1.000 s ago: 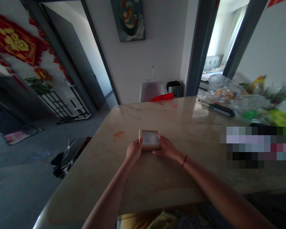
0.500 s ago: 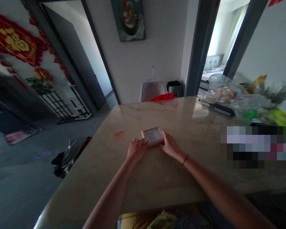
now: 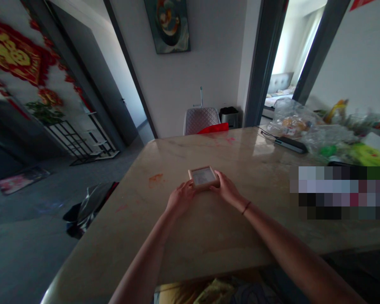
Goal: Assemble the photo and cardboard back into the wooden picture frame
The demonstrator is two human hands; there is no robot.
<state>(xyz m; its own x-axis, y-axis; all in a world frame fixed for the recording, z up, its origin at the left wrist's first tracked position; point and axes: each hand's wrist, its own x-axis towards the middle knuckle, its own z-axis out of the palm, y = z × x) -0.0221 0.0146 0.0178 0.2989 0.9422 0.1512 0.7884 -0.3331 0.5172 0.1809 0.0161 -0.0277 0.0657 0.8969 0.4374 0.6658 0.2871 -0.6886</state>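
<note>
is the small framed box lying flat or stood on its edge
Roughly flat: the small framed box has its grey panel facing up, with the left hand and right hand at its sides.

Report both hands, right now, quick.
Left hand: fingers at the near left corner of the small frame; whether they grip it cannot be told.
Right hand: closed on the small frame's right side.

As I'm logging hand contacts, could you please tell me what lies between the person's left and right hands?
The head view shows a small grey-faced, wood-toned frame between the left hand and the right hand.
</note>
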